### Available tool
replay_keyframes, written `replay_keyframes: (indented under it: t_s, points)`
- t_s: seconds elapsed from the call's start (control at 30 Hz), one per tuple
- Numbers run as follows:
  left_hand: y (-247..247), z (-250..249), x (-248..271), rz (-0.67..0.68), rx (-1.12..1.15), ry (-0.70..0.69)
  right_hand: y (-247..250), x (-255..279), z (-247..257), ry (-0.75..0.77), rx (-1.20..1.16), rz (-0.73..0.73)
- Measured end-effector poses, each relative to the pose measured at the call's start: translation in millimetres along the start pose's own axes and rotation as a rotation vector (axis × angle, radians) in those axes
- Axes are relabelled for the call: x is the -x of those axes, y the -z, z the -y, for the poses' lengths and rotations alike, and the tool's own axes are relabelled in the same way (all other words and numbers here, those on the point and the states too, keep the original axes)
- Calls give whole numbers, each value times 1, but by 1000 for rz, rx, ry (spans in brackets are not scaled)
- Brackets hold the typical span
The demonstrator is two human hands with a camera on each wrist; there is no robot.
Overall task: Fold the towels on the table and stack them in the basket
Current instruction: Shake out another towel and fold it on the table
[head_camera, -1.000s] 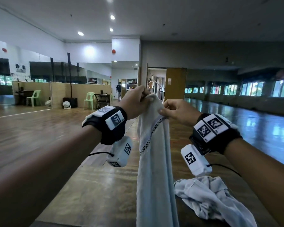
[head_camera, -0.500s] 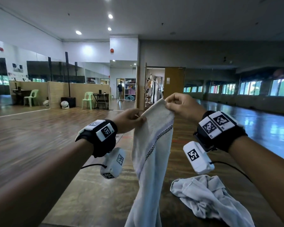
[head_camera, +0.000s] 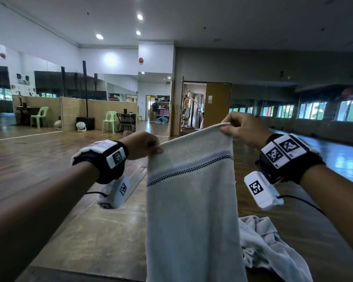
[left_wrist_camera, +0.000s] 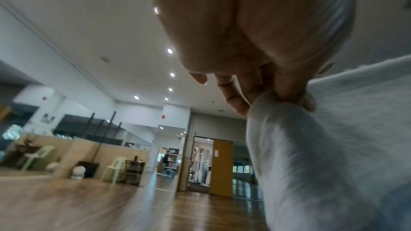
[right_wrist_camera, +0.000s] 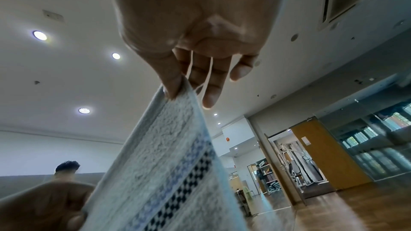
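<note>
A pale grey towel [head_camera: 192, 210] with a blue and dark checked band hangs in the air, stretched flat between both hands. My left hand [head_camera: 149, 146] pinches its upper left corner, lower than the other side. My right hand [head_camera: 232, 127] pinches the upper right corner between thumb and forefinger. The left wrist view shows the left hand [left_wrist_camera: 284, 94] gripping bunched towel [left_wrist_camera: 333, 147]. In the right wrist view the right hand [right_wrist_camera: 177, 87] holds the towel's [right_wrist_camera: 169, 155] edge. A second crumpled towel [head_camera: 269, 247] lies on the table at the lower right. No basket is in view.
The wooden table [head_camera: 94, 241] runs beneath the hanging towel. Beyond it is a large hall with a wooden floor, green plastic chairs [head_camera: 109, 121], mirrored walls and an open doorway [head_camera: 194, 106]. A person [head_camera: 155, 107] stands far off.
The hands have drawn apart along the towel's top edge, the right one moving right, the left one dropping lower. The towel went from a bunched hanging strip to a flat spread sheet.
</note>
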State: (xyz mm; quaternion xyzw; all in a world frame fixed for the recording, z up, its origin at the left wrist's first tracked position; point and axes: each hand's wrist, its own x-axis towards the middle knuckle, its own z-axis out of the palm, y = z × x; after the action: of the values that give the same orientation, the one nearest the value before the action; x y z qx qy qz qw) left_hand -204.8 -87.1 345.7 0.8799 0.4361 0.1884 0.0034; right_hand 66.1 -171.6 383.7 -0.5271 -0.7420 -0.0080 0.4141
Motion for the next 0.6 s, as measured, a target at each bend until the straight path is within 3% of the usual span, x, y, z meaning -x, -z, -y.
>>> replay_keyframes:
  t_s: [0.3,0.6]
  points:
    - [45,23,18,-73,-305,14,40,7,-3,-36,61,-19]
    - [99,17,47,-185,167,-20,102,22,7,-99,94,93]
